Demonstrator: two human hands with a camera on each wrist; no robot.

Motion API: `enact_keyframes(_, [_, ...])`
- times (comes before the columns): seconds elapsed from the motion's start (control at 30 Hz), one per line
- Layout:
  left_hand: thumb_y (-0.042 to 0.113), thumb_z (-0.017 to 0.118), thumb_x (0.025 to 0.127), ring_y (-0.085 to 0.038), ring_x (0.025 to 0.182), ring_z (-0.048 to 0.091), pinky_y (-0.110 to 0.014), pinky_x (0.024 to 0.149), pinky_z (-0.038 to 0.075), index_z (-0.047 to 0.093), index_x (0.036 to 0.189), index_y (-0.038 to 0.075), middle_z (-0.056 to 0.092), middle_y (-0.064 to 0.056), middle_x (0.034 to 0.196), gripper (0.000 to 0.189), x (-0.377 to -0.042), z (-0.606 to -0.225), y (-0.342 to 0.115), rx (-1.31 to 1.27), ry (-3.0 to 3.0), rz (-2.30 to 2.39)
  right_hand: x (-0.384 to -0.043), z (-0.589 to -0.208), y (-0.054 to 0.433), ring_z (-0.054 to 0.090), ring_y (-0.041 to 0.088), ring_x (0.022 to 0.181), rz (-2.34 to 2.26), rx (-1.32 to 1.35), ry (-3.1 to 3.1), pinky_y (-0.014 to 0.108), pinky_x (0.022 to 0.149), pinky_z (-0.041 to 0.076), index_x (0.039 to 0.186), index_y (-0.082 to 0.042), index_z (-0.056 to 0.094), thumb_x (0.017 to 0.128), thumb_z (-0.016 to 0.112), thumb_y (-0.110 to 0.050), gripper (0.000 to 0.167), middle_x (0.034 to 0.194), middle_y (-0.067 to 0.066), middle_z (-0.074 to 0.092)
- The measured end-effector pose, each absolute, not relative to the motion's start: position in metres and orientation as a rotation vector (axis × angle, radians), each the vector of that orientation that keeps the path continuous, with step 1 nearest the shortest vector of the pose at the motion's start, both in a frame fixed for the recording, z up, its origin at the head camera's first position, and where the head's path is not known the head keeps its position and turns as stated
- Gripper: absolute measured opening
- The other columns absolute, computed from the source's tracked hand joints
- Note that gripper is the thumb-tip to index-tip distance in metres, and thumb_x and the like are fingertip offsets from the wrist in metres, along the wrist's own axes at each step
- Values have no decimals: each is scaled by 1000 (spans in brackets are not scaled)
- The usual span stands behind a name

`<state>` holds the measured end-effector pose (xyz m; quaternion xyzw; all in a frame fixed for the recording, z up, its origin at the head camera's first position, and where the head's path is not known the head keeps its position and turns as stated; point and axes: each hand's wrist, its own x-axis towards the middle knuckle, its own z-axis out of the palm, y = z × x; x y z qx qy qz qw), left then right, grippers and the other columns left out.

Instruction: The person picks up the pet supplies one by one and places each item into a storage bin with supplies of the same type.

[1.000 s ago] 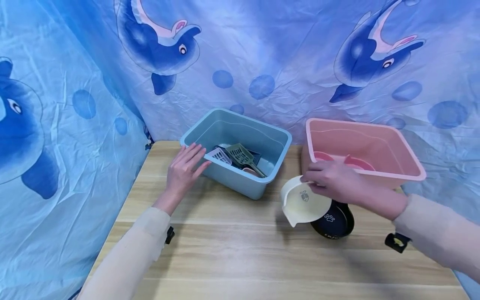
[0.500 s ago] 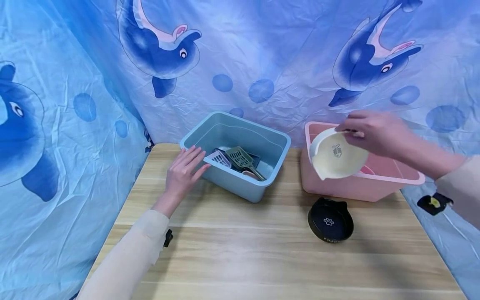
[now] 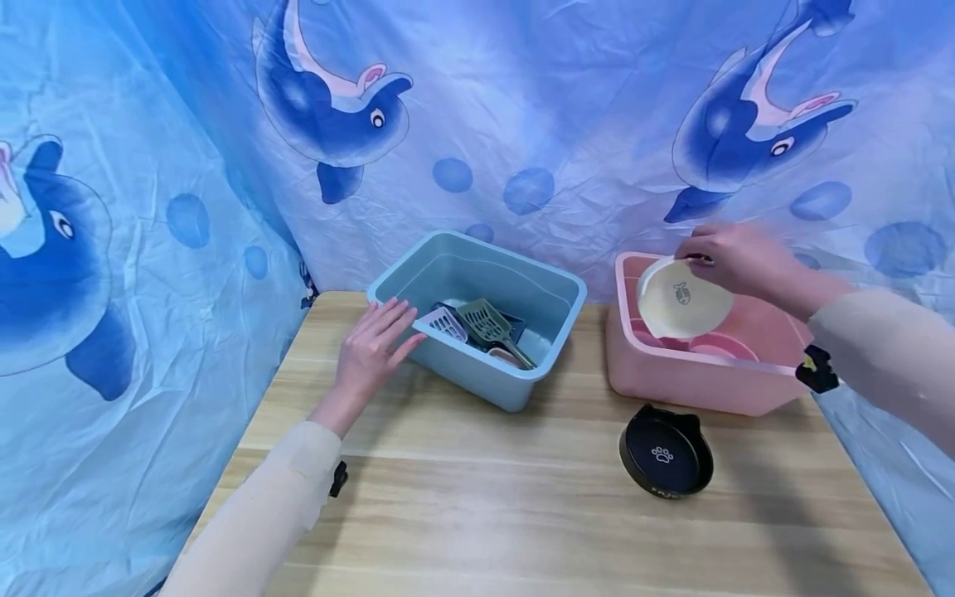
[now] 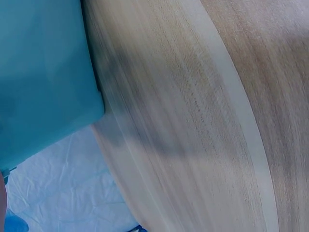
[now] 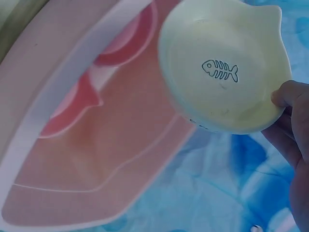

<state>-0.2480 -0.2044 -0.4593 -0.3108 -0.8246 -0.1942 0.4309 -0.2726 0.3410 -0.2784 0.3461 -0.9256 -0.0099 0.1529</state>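
My right hand (image 3: 734, 257) pinches the edge of a cream pet bowl (image 3: 682, 300), tilted, above the pink bin (image 3: 694, 385). A fishbone print marks the inside of that bowl in the right wrist view, where the thumb lies over its rim. Pink bowls (image 3: 722, 345) lie inside the pink bin. On the table in front of it sits a black bowl (image 3: 666, 454) with a paw print and cat ears. My left hand (image 3: 373, 348) rests with extended fingers at the near left rim of the blue bin (image 3: 477, 365).
Several litter scoops lie in the blue bin, among them a green scoop (image 3: 485, 322) and a pale lilac scoop (image 3: 446, 325). A wooden table (image 3: 477, 506) carries both bins. Behind it hangs a blue dolphin-print curtain (image 3: 522, 99).
My right hand has lifted the cream bowl from beside the black bowl and carried it up and back over the pink bin. The left hand has stayed at the blue bin.
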Motion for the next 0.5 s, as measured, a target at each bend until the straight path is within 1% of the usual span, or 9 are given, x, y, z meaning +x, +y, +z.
enact_keyframes(0.1, [24, 89, 85, -42, 124, 70, -61, 112, 52, 76, 129, 4, 74, -21, 130, 50, -245, -462, -205, -770, -2079, -483, -285, -296, 344, 72, 32, 83, -8, 997, -2748, 51, 73, 64, 101, -4, 80, 82, 85, 9, 24, 95, 12, 74])
enact_keyframes(0.2, [24, 89, 84, -42, 124, 70, -62, 111, 52, 76, 129, 4, 74, -21, 129, 51, -243, -464, -206, -761, -2083, -494, -297, -314, 346, 72, 32, 83, 12, 1000, -2819, 52, 74, 64, 100, -4, 79, 84, 83, 8, 20, 94, 12, 75])
enact_keyframes(0.37, [22, 92, 79, -42, 123, 70, -62, 110, 53, 77, 127, 4, 74, -21, 129, 53, -240, -466, -205, -760, -2078, -499, -310, -339, 351, 67, 25, 79, 54, 1012, -2907, 48, 70, 62, 94, -6, 77, 86, 80, 7, 16, 88, 7, 73])
enact_keyframes(0.5, [22, 92, 79, -42, 122, 71, -61, 111, 52, 77, 127, 4, 74, -20, 130, 53, -237, -468, -203, -763, -2084, -509, -317, -355, 352, 65, 23, 77, 108, 1080, -2933, 46, 70, 61, 91, -6, 75, 85, 77, 10, 17, 85, 5, 73])
